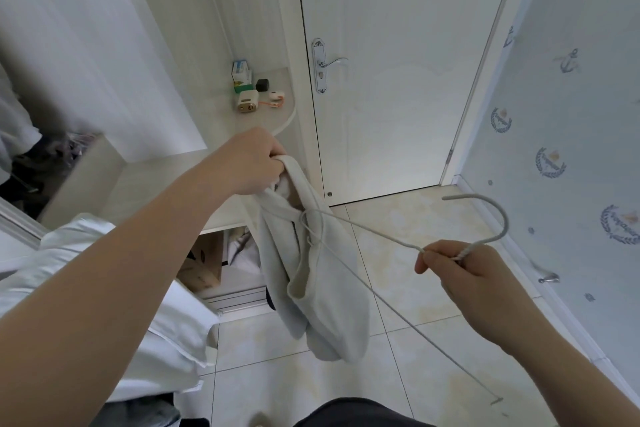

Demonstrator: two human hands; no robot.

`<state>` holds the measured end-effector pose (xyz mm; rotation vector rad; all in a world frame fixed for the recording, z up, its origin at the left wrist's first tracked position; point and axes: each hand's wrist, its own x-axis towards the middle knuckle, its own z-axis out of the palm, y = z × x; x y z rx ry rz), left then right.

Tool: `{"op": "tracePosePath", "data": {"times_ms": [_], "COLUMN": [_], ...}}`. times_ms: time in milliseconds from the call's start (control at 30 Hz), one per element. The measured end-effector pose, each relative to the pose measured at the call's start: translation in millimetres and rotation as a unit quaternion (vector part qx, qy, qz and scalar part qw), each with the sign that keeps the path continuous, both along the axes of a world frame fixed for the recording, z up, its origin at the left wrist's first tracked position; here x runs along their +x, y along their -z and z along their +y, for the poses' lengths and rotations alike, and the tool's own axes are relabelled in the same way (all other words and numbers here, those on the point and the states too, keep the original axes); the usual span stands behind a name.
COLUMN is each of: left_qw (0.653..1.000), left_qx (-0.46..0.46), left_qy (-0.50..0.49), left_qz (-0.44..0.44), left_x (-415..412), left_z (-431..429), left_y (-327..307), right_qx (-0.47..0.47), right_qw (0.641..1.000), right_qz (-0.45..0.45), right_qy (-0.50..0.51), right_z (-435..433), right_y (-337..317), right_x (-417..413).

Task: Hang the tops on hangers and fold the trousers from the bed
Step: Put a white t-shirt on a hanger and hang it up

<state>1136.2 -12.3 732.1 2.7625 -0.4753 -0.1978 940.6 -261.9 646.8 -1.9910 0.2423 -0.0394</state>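
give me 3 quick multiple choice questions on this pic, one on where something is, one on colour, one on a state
1. Where does the right hand grip the hanger? A the twisted neck under the hook; B the hook's tip; C a far arm end.
2. What colour is the top? A black; B off-white; C red.
3. How is the top held? A spread flat; B hung on a rail; C bunched in the left hand.
Answers: 1 A, its fingers pinch the twist below the hook. 2 B, the cloth is pale cream. 3 C, the left hand grips its gathered edge.
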Motion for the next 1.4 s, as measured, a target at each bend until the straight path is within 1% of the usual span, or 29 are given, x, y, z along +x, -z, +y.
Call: {"op": "tracePosePath", "data": {"times_ms": [167,300,367,533,667,733,800,867,1000,1133,1233,1333,1400], "left_qw": [1.0,1.0,0.999,0.995,0.993,0.993,0.991,0.988,0.987,0.988,0.987,0.982,0.981], "left_qx": [0.007,-0.008,-0.018,-0.011,-0.001,0.005,0.003,-0.006,-0.028,-0.036,-0.087,-0.155,-0.168], "left_qy": [0.017,0.023,0.037,0.088,0.097,0.102,0.118,0.135,0.133,0.133,0.129,0.098,0.091], "left_qz": [-0.005,-0.014,-0.013,-0.034,-0.062,-0.063,-0.062,-0.071,-0.086,-0.07,-0.05,-0.036,-0.026], "left_x": [-0.4,-4.7,-9.6,-22.8,-27.2,-29.2,-33.6,-38.6,-40.8,-42.6,-52.9,-58.0,-59.4], "left_z": [5.9,4.7,1.4,-4.8,1.8,4.5,3.5,0.9,4.5,8.0,0.0,-5.1,-6.4], "left_y": [2.8,5.6,5.3,-2.3,-11.3,-13.8,-14.1,-12.7,-12.3,-12.4,-7.7,-3.4,-2.6], "right_qx": [-0.005,0.021,0.019,-0.045,-0.113,-0.128,-0.122,-0.11,-0.142,-0.134,-0.142,-0.144,-0.129], "right_qw": [0.999,0.998,0.997,0.992,0.98,0.977,0.977,0.978,0.972,0.973,0.974,0.975,0.98], "right_qz": [-0.024,-0.059,-0.078,-0.087,-0.111,-0.107,-0.091,-0.065,-0.001,-0.02,-0.042,-0.027,-0.016], "right_qy": [0.039,0.002,-0.021,-0.081,-0.124,-0.134,-0.15,-0.167,-0.187,-0.188,-0.174,-0.164,-0.149], "right_z": [-14.8,-11.8,-2.9,17.4,5.3,-4.2,-3.4,10.4,37.2,29.5,37.1,62.3,73.3], "right_y": [-4.2,-11.8,-15.5,-39.2,-74.9,-89.0,-96.3,-96.6,-92.3,-101.7,-97.2,-71.2,-51.4], "right_x": [2.8,-3.1,-4.6,9.0,7.3,4.1,7.6,19.9,38.0,26.1,33.3,41.7,41.4]}}
